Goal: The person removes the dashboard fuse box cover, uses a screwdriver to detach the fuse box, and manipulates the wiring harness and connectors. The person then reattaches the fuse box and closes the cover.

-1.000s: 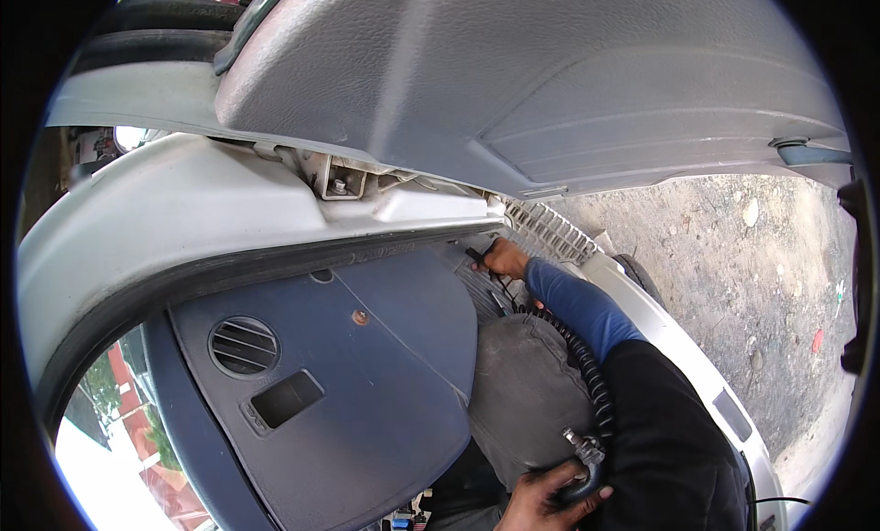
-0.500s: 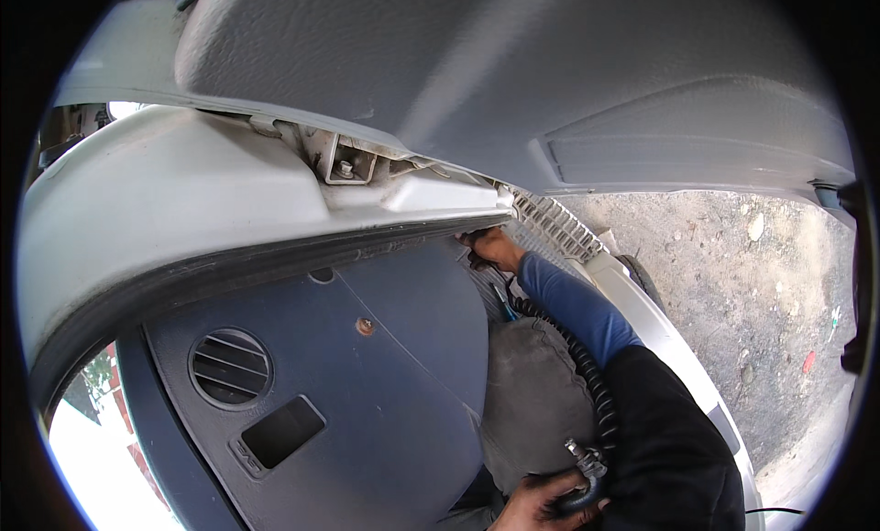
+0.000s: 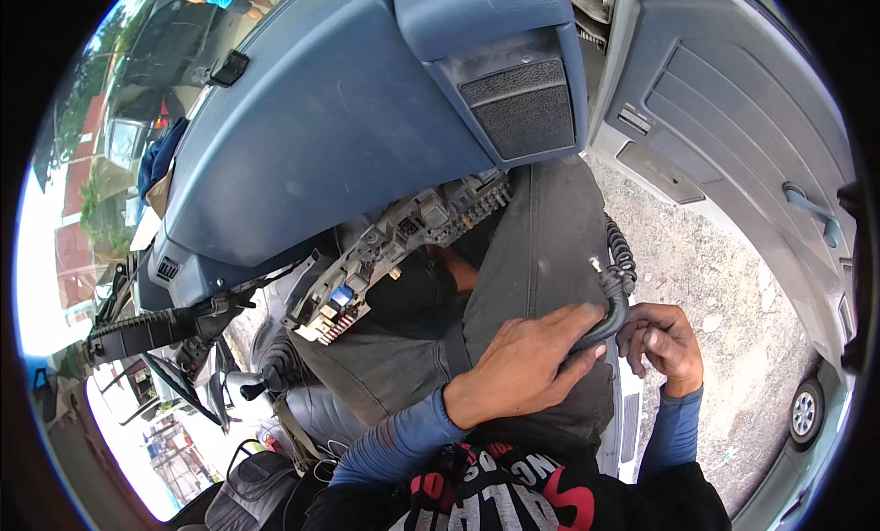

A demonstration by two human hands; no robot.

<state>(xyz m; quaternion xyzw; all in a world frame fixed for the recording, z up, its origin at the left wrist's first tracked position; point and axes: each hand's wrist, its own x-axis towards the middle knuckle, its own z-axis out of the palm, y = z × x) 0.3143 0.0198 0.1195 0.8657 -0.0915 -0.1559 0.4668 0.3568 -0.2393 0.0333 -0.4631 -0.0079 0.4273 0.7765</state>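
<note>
- Spreading across the upper middle of the frame, the blue dashboard [image 3: 321, 127] faces you, with a dark textured panel near its right end.
- Your open grey door [image 3: 724, 118] fills the upper right, its pull handle near the right edge.
- Pale, rough ground [image 3: 733, 274] shows beside your legs, right of centre.
- Your dark trousers [image 3: 532, 247] run from the dashboard's lower edge down through the centre.
- An electrical panel [image 3: 390, 247], long and crowded with connectors and small coloured parts, slants just below the dashboard, left of centre; you cannot tell from this view whether it rests on your legs.
- Your left hand [image 3: 532, 359], right of centre in the lower half, is closed around the handle of a black tool.
- Your right hand [image 3: 662, 340] sits just beside it, farther right, fingers bent inward close to the handle's end; whether it touches or grips anything cannot be told.
- That black tool [image 3: 616, 311], curved, lies in your left hand over the right edge of your trousers, its upper end pointing up the frame.
- A coiled black hose [image 3: 620, 249] shows just above the tool.
- A bright metal tip [image 3: 595, 264] projects from the tool's upper end.
</note>
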